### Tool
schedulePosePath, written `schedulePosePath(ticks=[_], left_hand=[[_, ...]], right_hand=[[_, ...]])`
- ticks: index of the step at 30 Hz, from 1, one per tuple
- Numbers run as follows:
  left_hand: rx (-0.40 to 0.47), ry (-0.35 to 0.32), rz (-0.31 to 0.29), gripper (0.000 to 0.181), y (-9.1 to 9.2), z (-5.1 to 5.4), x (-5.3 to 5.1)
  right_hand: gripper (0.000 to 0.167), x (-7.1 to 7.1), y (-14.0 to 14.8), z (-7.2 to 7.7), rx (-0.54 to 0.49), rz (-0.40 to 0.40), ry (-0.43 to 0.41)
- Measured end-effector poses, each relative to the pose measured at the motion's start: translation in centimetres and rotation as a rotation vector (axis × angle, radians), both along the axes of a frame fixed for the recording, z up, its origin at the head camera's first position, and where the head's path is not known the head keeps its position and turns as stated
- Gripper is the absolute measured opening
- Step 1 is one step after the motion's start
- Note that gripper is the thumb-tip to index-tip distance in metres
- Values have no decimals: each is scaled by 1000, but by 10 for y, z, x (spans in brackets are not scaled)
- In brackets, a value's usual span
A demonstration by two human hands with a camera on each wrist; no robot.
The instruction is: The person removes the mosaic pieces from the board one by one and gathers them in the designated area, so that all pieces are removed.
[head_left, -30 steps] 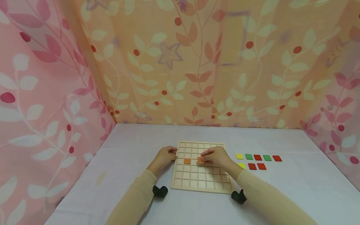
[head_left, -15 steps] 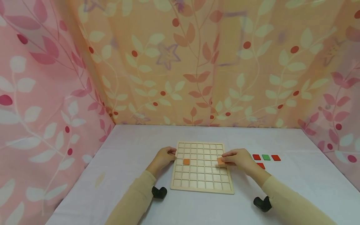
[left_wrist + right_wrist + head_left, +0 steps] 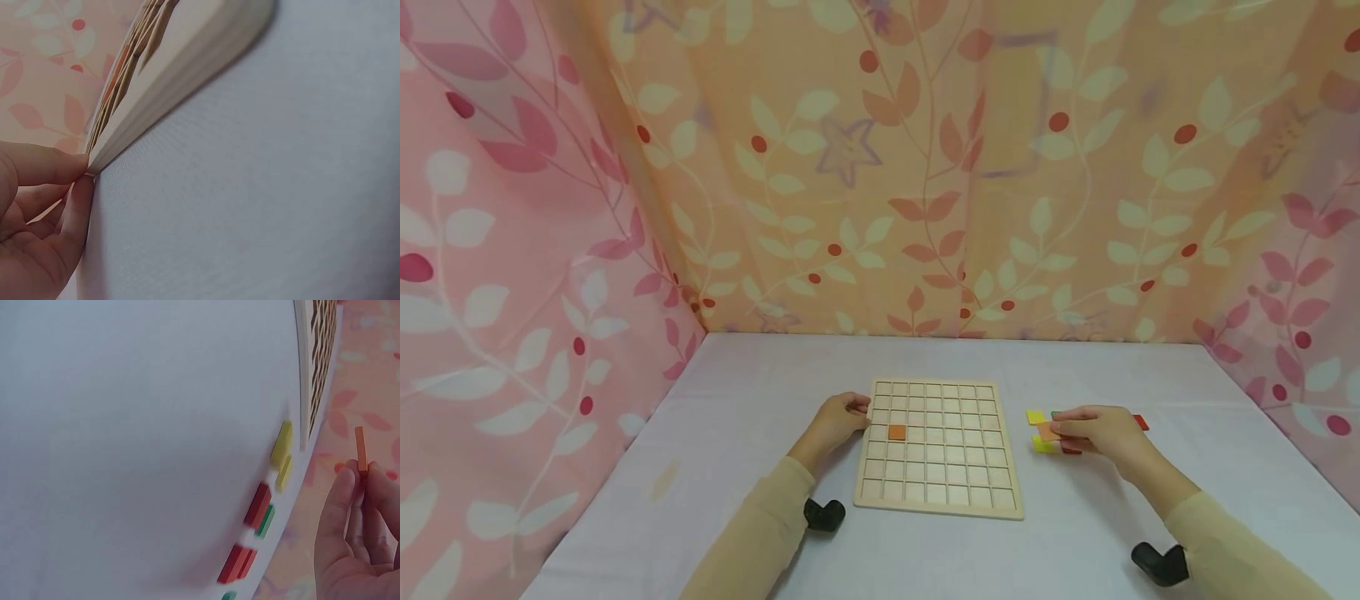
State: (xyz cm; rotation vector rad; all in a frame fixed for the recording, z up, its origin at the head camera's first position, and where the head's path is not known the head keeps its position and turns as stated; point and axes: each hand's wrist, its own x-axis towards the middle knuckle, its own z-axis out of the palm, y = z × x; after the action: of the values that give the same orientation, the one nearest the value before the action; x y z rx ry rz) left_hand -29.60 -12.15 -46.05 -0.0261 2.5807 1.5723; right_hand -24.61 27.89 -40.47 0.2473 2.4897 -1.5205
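Observation:
A pale wooden grid board (image 3: 936, 475) lies flat on the table, with one orange tile (image 3: 897, 432) in a cell near its left side. My left hand (image 3: 837, 422) holds the board's left edge; in the left wrist view, the thumb and a finger (image 3: 53, 164) meet at that edge. Right of the board, my right hand (image 3: 1105, 432) pinches a second orange tile (image 3: 360, 450) by one end, held up above the loose tiles. Under and beside that hand lie yellow tiles (image 3: 1036, 417) and a red tile (image 3: 1141, 422), others partly hidden by it.
A white cloth (image 3: 760, 367) covers the table. Red tiles (image 3: 236, 564) and a green tile (image 3: 265, 520) show in the right wrist view. Patterned curtains (image 3: 925, 167) stand behind and at both sides. A black wrist device (image 3: 1159, 564) sits below the right sleeve.
My right hand has carried the orange tile from over the board's middle rightward to above the loose tiles. The left hand stays at the board's edge.

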Motion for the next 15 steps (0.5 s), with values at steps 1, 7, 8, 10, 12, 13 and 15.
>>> schedulePosePath(ticks=[1, 7, 8, 10, 12, 13, 15], left_hand=[[-2, 2, 0, 35, 0, 0, 0], [3, -1, 4, 36, 1, 1, 0], [2, 0, 5, 36, 1, 1, 0], [4, -1, 9, 35, 0, 1, 1], [5, 1, 11, 35, 0, 0, 1], [4, 2, 10, 35, 0, 0, 1], [7, 2, 8, 35, 0, 0, 1]], right_hand=[[50, 1, 5, 0, 5, -3, -3], [50, 7, 35, 3, -11, -20, -34], [49, 7, 39, 3, -15, -20, -36], [48, 7, 46, 3, -8, -30, -38], [48, 7, 53, 2, -5, -43, -40], [49, 7, 56, 1, -7, -48, -43], [49, 6, 62, 0, 8, -63, -56]])
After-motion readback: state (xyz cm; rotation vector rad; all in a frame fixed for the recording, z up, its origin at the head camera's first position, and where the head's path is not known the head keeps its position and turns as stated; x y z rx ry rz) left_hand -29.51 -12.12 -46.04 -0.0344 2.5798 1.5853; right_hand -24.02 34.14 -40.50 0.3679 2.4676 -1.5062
